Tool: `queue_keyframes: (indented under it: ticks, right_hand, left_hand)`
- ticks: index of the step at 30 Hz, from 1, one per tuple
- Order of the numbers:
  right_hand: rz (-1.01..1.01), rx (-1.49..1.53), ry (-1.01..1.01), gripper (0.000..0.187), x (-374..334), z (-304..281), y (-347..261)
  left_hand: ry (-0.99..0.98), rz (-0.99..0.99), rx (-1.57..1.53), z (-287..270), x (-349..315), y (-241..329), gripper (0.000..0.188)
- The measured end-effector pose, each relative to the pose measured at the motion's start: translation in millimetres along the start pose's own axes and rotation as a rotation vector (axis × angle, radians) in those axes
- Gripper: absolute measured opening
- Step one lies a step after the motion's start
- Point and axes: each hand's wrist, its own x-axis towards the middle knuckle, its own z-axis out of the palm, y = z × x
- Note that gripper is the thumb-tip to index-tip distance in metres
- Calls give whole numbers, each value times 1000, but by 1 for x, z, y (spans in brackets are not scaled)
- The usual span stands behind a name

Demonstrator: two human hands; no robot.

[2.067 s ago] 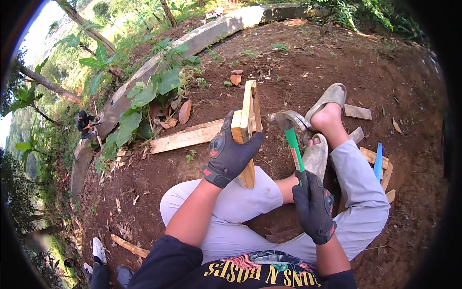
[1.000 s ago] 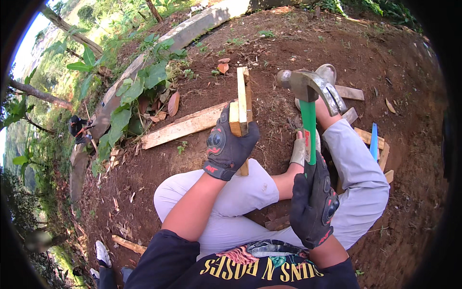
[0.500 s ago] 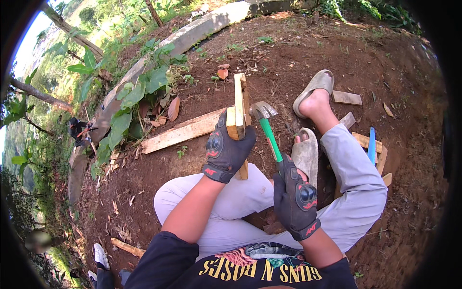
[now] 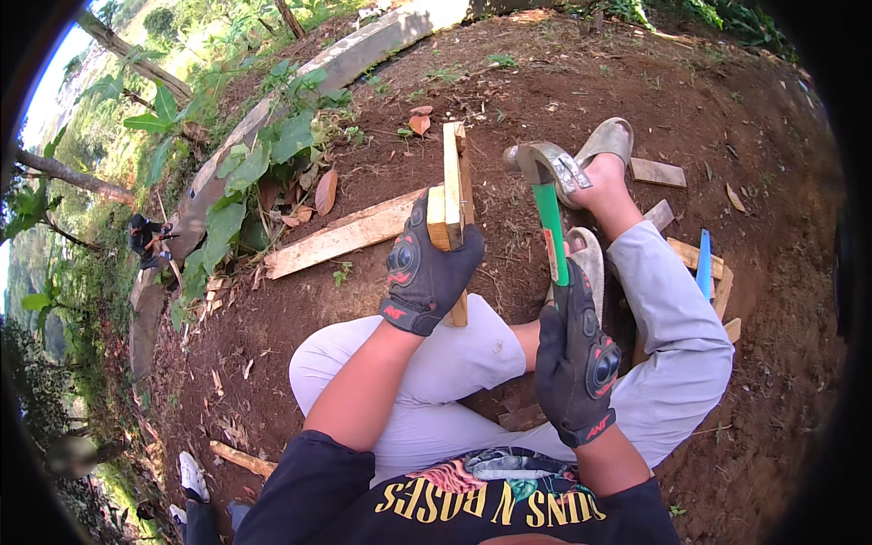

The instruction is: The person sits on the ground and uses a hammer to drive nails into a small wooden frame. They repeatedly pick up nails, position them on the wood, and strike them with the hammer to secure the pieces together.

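In a black glove, my left hand (image 4: 427, 268) is closed round a wooden frame (image 4: 452, 168) made of pale boards joined at an angle. The frame stands up from my grip, and its lower end shows below the hand beside my bent knee. My gloved right hand (image 4: 579, 363) grips the green handle of a claw hammer (image 4: 550, 227). The hammer's metal head is raised, to the right of the frame and apart from it. A long plank (image 4: 350, 238) lies on the soil just left of the frame.
Right of my leg lie a blue saw blade (image 4: 704, 263) and several wood pieces (image 4: 724, 295). An offcut (image 4: 658, 173) sits beyond my sandalled foot. A low concrete kerb (image 4: 350, 73) with leafy plants curves along the left. A person (image 4: 148, 241) is farther off; another's shoe (image 4: 193, 477) shows lower left.
My right hand has moved up and to the right with the hammer, taking its head away from the frame. My left hand has kept its grip on the frame and barely shifted.
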Motion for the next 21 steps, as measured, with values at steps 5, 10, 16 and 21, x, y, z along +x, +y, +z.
queue_keyframes:
  ticks: [5,10,16,21]
  right_hand:
    - [81,36,-149,46,-4,2,-9]
    - [-8,123,-87,46,4,17,1]
    - [59,247,-167,47,5,30,0]
    - [123,211,-165,48,5,-12,-4]
  left_hand:
    - [-85,100,-24,-14,-4,-7,79]
    - [69,157,-79,-13,-6,-48,74]
    - [164,200,-210,2,2,-78,67]
    - [140,161,-32,12,2,-57,71]
